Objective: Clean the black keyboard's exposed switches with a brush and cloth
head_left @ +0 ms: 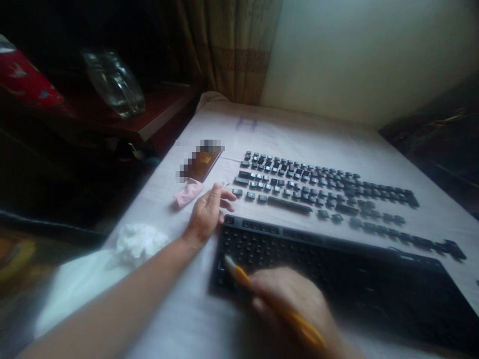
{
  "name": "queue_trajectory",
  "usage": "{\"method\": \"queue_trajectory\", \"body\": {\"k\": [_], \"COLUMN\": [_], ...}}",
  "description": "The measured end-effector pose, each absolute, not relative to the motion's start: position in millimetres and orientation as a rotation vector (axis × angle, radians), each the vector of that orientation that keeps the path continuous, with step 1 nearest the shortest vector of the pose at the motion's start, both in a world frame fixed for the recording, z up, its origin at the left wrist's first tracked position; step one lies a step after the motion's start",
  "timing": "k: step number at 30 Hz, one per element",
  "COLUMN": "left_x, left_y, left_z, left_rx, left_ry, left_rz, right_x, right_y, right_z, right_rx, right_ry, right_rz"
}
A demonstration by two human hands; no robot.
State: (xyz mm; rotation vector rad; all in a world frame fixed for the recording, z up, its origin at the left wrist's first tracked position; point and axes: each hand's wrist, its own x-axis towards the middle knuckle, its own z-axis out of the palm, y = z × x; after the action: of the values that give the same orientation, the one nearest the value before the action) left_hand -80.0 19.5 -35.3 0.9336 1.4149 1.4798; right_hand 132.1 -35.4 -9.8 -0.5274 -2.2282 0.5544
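Note:
A black keyboard (337, 274) with its keycaps off lies in front of me, its left end showing rows of bare key sockets. My right hand (292, 294), blurred, is closed around a small brush (242, 275) with a yellow-orange handle. The brush's pale tip is over the keyboard's lower left part. At the keyboard's top left corner rests my left hand (205, 214), open, fingers stretched apart, its lower edge at or against the frame. Beyond the keyboard, loose black keycaps (288, 187) stand in rows, with the long space bar (290, 204) among them.
A phone-like brown slab (207, 164), partly pixelated, and a pink cloth (188, 193) lie left of the keycaps. White crumpled tissue (140, 242) is at the left edge. A dark wooden table (164, 117) holds a glass jug (116, 82) and a red patterned item (26, 75).

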Motion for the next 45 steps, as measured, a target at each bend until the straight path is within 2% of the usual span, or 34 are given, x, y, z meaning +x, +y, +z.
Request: {"method": "queue_trajectory", "body": {"k": [14, 23, 31, 37, 45], "left_x": [-81, -80, -80, -81, -81], "left_y": [19, 19, 19, 18, 19], "left_z": [-35, -35, -35, -36, -36], "left_rx": [0.947, 0.961, 0.968, 0.965, 0.960], "left_ry": [1.402, 1.400, 1.402, 1.404, 1.424], "left_rz": [1.479, 1.474, 1.467, 1.482, 1.484], "right_x": [137, 129, 130, 131, 142], "right_y": [-42, -39, -41, -43, -39], "right_z": [-9, -4, -6, -4, -7], "right_rx": [-0.699, -0.571, -0.643, -0.738, -0.830], "right_ry": [-2.039, -2.220, -2.139, -2.034, -1.914], "right_rz": [0.705, 0.720, 0.723, 0.943, 0.986]}}
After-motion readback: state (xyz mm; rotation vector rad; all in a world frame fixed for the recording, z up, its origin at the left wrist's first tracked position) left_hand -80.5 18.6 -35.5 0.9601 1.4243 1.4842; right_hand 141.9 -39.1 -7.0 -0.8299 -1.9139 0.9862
